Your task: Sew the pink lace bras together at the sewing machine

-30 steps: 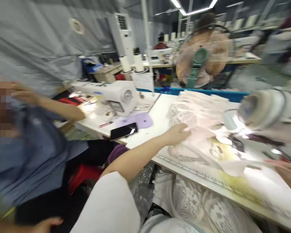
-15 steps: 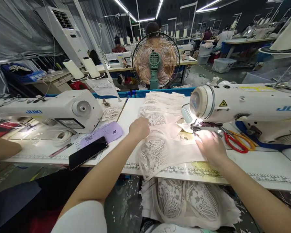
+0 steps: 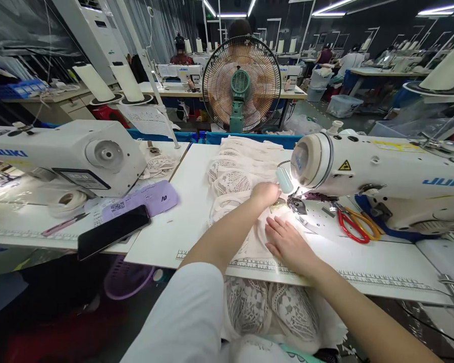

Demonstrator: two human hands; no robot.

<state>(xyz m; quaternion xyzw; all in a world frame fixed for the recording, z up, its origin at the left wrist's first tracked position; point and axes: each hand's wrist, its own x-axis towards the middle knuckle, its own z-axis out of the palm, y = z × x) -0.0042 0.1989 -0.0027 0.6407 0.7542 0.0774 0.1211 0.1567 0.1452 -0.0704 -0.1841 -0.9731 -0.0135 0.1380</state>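
Note:
A pale beige lace bra (image 3: 258, 242) lies at the front of the sewing table, partly hidden under my forearm. My right hand (image 3: 286, 241) is flat on its fabric, fingers stretched out. Just beyond it, my left hand (image 3: 265, 194) is curled close to the needle area of the right sewing machine (image 3: 348, 164); whatever its fingers hold is hidden. More lace bras (image 3: 232, 182) are layered in a row behind my hands. Below the table edge, another lace bra (image 3: 268, 305) hangs over my lap.
Red-handled scissors (image 3: 351, 227) and an orange-handled pair lie right of the needle. On the left are a black phone (image 3: 113, 233), a purple paper tag (image 3: 157, 199) and a second sewing machine (image 3: 98, 156). A green fan (image 3: 240, 83) stands behind the table.
My left hand has moved right, from the lace cups to the needle area. My right hand has come away from the needle, leftward and nearer me, onto the fabric. The bra's band has shifted left.

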